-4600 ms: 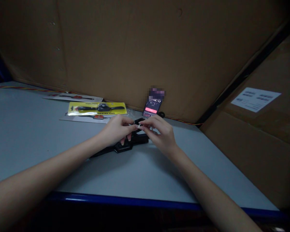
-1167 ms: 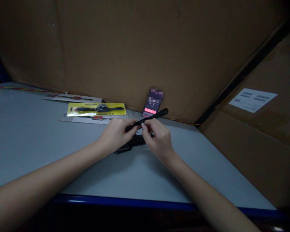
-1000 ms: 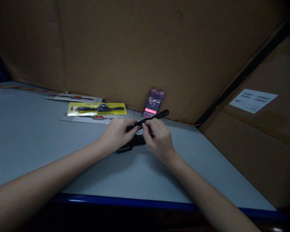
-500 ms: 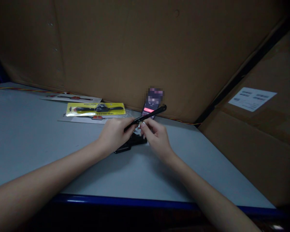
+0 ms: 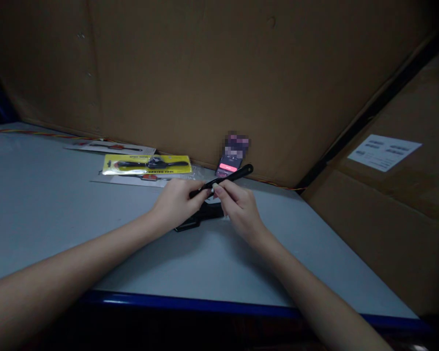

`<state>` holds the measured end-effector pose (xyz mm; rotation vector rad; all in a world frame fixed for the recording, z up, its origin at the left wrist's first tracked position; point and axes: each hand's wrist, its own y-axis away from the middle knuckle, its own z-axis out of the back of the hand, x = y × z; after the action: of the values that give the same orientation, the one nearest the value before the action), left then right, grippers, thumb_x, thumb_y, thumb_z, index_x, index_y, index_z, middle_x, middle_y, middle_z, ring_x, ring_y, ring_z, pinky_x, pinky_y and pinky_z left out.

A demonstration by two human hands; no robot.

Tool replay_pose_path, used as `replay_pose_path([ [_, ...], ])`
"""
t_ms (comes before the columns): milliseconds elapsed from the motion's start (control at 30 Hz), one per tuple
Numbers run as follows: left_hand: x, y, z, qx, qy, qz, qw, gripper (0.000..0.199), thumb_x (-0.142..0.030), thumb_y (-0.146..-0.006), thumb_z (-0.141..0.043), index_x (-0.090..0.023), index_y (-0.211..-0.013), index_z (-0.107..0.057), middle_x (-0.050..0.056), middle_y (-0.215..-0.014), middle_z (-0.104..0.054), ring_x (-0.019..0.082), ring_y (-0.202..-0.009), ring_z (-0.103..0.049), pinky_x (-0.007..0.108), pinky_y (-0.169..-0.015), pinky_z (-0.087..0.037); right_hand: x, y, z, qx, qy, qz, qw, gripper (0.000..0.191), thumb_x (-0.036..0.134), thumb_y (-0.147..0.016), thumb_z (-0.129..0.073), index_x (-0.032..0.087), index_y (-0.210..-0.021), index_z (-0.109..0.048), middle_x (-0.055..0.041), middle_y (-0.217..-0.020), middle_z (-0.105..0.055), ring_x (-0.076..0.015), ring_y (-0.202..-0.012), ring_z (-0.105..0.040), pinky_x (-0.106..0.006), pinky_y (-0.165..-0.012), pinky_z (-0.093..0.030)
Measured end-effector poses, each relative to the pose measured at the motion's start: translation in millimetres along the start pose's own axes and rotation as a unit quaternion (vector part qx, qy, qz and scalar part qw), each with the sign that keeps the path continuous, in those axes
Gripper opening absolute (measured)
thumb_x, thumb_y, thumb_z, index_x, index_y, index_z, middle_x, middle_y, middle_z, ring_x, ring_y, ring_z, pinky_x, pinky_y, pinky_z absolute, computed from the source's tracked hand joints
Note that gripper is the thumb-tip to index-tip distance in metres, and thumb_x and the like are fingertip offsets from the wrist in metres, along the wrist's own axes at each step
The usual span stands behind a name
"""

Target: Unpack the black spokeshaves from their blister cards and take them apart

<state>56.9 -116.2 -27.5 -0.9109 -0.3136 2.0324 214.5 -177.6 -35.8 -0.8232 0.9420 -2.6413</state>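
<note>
Since the earlier frame, a slim black rod (image 5: 237, 174) has risen off the table and now crosses between the hands. From my remote seat I see the left hand (image 5: 177, 202) clenched round its lower end, the right hand (image 5: 241, 208) pinching it just beside. Below them, at six o'clock, lies a black plastic tool (image 5: 201, 217); a yellow-carded blister pack (image 5: 146, 165) sits at ten o'clock, a smartphone (image 5: 225, 168) at twelve, on the grey table (image 5: 58, 195).

"TOOL" on yellow card (image 5: 164, 171), rest illegible
</note>
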Motion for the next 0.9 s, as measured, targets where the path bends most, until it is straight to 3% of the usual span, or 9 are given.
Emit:
replay_pose_path([
  [167,-0.5,-0.6,0.9,0.021,0.030,0.032,0.999,0.034,-0.035,-0.085,-0.047,-0.016,-0.060,-0.058,0.000,-0.051,-0.058,0.010,-0.045,-0.049,0.021,-0.045,-0.029,-1.7,-2.2,2.6,-0.017,0.184,0.076,0.980,0.032,0.034,-0.092,-0.039,0.021,-0.064,-0.050,0.0009,-0.053,-0.052,-0.0131,-0.051,-0.047,-0.027,-0.054,-0.026],
  [333,0.5,-1.6,0.9,0.058,0.088,0.074,0.992,0.033,-0.036,-0.084,-0.049,-0.016,-0.060,-0.056,-0.001,-0.049,-0.058,0.009,-0.039,-0.049,0.020,-0.040,-0.031,-4.7,-5.7,6.8,-0.012,0.255,0.138,0.957,0.030,0.033,-0.092,-0.039,0.020,-0.066,-0.049,0.0012,-0.054,-0.054,-0.0134,-0.052,-0.047,-0.029,-0.059,-0.025],
  [533,0.7,-4.0,-1.4,0.100,0.178,0.146,0.968,0.037,-0.039,-0.083,-0.050,-0.015,-0.055,-0.052,-0.001,-0.046,-0.056,0.009,-0.033,-0.049,0.020,-0.035,-0.033,-6.5,-5.6,1.6,-0.068,0.224,0.168,0.957,0.014,0.028,-0.091,-0.043,0.018,-0.086,-0.053,-0.0054,-0.076,-0.062,-0.0182,-0.069,-0.053,-0.032,-0.065,-0.031],
  [733,4.3,-7.7,-4.3,0.105,0.215,0.172,0.956,0.035,-0.037,-0.081,-0.053,-0.014,-0.055,-0.053,-0.001,-0.047,-0.056,0.008,-0.032,-0.048,0.018,-0.033,-0.032,-10.6,-2.5,-1.8,-0.062,0.181,0.196,0.962,0.015,0.024,-0.091,-0.043,0.017,-0.085,-0.055,-0.0069,-0.079,-0.061,-0.0188,-0.076,-0.054,-0.031,-0.068,-0.038],
  [900,4.8,-6.7,-4.4,0.092,0.190,0.160,0.964,0.035,-0.038,-0.082,-0.052,-0.015,-0.056,-0.053,-0.002,-0.047,-0.056,0.008,-0.033,-0.049,0.018,-0.035,-0.034,-9.8,-1.5,-1.3,-0.077,0.156,0.190,0.966,0.011,0.023,-0.088,-0.049,0.017,-0.084,-0.057,-0.0058,-0.078,-0.062,-0.0179,-0.076,-0.055,-0.032,-0.070,-0.040],
])
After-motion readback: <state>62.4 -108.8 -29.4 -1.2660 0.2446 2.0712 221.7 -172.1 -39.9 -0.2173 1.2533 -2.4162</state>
